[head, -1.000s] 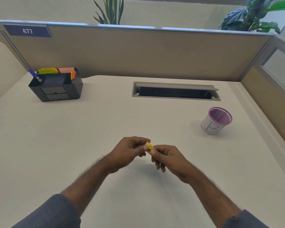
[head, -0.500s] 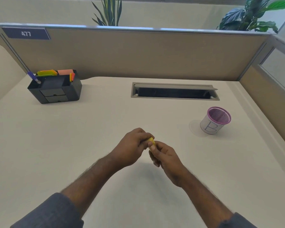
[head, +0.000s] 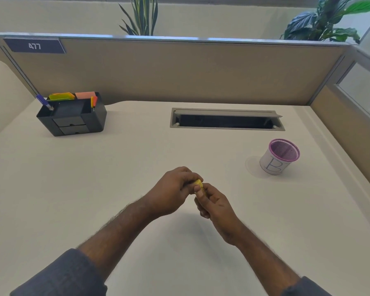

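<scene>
A small yellow object (head: 199, 184) is held above the middle of the white desk (head: 115, 178). My left hand (head: 173, 191) pinches it from the left with curled fingers. My right hand (head: 212, 201) pinches it from the right, thumb on top. Most of the yellow object is hidden between the fingertips, so its shape is unclear.
A mesh cup (head: 279, 157) with a purple rim and the letter B stands at the right. A black desk organiser (head: 73, 118) with a blue pen and coloured notes sits at the back left. A grey cable slot (head: 226, 120) lies open at the back. Partition walls bound the desk.
Both hands stayed together over the desk's middle and shifted slightly. The yellow object turned between the fingertips and now shows less.
</scene>
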Demonstrator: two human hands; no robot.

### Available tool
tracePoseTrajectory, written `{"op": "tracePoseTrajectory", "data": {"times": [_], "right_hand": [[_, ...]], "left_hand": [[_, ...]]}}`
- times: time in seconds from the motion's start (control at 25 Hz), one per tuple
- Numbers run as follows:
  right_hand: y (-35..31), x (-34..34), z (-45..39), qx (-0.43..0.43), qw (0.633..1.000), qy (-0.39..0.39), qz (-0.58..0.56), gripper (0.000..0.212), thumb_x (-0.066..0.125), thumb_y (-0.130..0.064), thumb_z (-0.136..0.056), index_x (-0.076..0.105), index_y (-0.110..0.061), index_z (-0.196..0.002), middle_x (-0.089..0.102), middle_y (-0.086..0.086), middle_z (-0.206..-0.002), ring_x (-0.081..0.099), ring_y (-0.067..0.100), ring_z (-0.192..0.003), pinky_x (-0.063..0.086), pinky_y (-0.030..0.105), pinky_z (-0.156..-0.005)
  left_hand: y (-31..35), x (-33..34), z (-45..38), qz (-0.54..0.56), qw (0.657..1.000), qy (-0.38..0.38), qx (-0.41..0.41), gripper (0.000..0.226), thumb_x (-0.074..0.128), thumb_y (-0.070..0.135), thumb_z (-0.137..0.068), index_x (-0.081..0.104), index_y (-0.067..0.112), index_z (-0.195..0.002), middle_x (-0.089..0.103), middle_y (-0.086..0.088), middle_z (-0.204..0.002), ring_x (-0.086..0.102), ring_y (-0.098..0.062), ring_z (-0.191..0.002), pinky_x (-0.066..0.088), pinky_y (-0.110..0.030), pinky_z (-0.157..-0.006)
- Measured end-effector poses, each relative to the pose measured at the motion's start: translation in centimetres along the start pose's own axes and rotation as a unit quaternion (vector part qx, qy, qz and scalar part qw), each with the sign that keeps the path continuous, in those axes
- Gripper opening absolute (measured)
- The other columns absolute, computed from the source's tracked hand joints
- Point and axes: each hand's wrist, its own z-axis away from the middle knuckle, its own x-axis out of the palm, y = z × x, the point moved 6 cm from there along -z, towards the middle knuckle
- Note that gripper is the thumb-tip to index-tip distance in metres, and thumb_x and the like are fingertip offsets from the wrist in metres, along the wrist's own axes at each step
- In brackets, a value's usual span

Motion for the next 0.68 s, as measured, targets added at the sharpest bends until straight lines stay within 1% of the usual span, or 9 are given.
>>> {"op": "tracePoseTrajectory", "data": {"times": [0.08, 0.16, 0.2, 0.28, 0.36, 0.44, 0.6, 0.68], "right_hand": [[0.1, 0.0, -0.1, 0.008, 1.000, -0.007, -0.010, 0.030, 0.055, -0.048, -0.095, 0.065, -0.020, -0.101, 0.042, -0.004, -0.067, 0.036, 0.012, -0.061, 0.037, 0.018, -0.055], [0.0, -0.1, -0.1, -0.001, 1.000, -0.014, -0.028, 0.028, 0.058, -0.040, -0.094, 0.064, -0.014, -0.105, 0.047, -0.002, -0.071, 0.040, 0.012, -0.062, 0.039, 0.020, -0.056], [0.0, -0.3, -0.1, -0.004, 0.999, -0.012, -0.036, 0.025, 0.060, -0.034, -0.092, 0.064, -0.013, -0.105, 0.050, 0.000, -0.074, 0.042, 0.013, -0.063, 0.040, 0.022, -0.057], [0.1, -0.6, -0.2, -0.001, 0.999, -0.006, -0.048, 0.022, 0.061, -0.025, -0.088, 0.064, -0.013, -0.106, 0.055, 0.001, -0.077, 0.045, 0.015, -0.065, 0.042, 0.025, -0.058], [0.4, -0.8, -0.2, 0.006, 0.998, -0.002, -0.064, 0.022, 0.061, -0.019, -0.085, 0.065, -0.013, -0.106, 0.057, 0.001, -0.077, 0.046, 0.017, -0.066, 0.041, 0.026, -0.058], [0.6, -0.8, -0.2, 0.009, 0.997, 0.001, -0.072, 0.022, 0.061, -0.017, -0.084, 0.065, -0.012, -0.105, 0.058, 0.002, -0.078, 0.046, 0.017, -0.066, 0.041, 0.027, -0.058], [1.0, -0.9, -0.2, 0.016, 0.997, 0.007, -0.072, 0.021, 0.061, -0.018, -0.084, 0.066, -0.012, -0.104, 0.059, 0.005, -0.080, 0.046, 0.019, -0.067, 0.041, 0.027, -0.058], [1.2, -0.9, -0.2, 0.018, 0.997, 0.009, -0.074, 0.021, 0.061, -0.017, -0.084, 0.066, -0.013, -0.104, 0.061, 0.006, -0.080, 0.048, 0.020, -0.068, 0.042, 0.027, -0.058]], "left_hand": [[-0.4, 0.0, -0.1, 0.027, 0.999, 0.004, -0.025, 0.020, 0.061, 0.019, -0.096, 0.071, 0.014, -0.113, 0.067, 0.000, -0.104, 0.063, -0.003, -0.084, 0.049, -0.018, -0.080], [-0.9, 0.0, 0.1, 0.091, 0.994, 0.010, -0.055, 0.023, 0.060, 0.021, -0.097, 0.069, 0.014, -0.117, 0.071, -0.003, -0.100, 0.063, 0.000, -0.076, 0.052, -0.020, -0.076], [-1.1, 0.0, 0.2, 0.138, 0.988, 0.012, -0.067, 0.023, 0.059, 0.022, -0.097, 0.068, 0.013, -0.117, 0.072, -0.007, -0.099, 0.063, -0.001, -0.074, 0.053, -0.020, -0.075], [-1.5, 0.2, 0.4, 0.240, 0.967, 0.019, -0.089, 0.024, 0.058, 0.020, -0.098, 0.066, 0.013, -0.119, 0.072, -0.013, -0.099, 0.065, -0.007, -0.078, 0.056, -0.022, -0.075], [-2.1, 0.4, 0.6, 0.314, 0.943, 0.028, -0.110, 0.028, 0.056, 0.017, -0.099, 0.062, 0.013, -0.126, 0.068, -0.012, -0.099, 0.067, -0.012, -0.082, 0.056, -0.023, -0.076], [-2.5, 0.8, 0.7, 0.351, 0.928, 0.030, -0.125, 0.031, 0.054, 0.015, -0.099, 0.060, 0.015, -0.130, 0.068, -0.009, -0.101, 0.067, -0.015, -0.084, 0.055, -0.024, -0.078], [-3.2, 1.4, 0.8, 0.373, 0.919, 0.023, -0.126, 0.027, 0.054, 0.016, -0.100, 0.066, 0.013, -0.123, 0.072, -0.006, -0.098, 0.067, -0.017, -0.086, 0.055, -0.026, -0.080], [-3.6, 1.6, 0.8, 0.401, 0.907, 0.020, -0.127, 0.026, 0.056, 0.017, -0.098, 0.068, 0.012, -0.121, 0.073, -0.005, -0.098, 0.067, -0.017, -0.085, 0.055, -0.026, -0.079]]}}
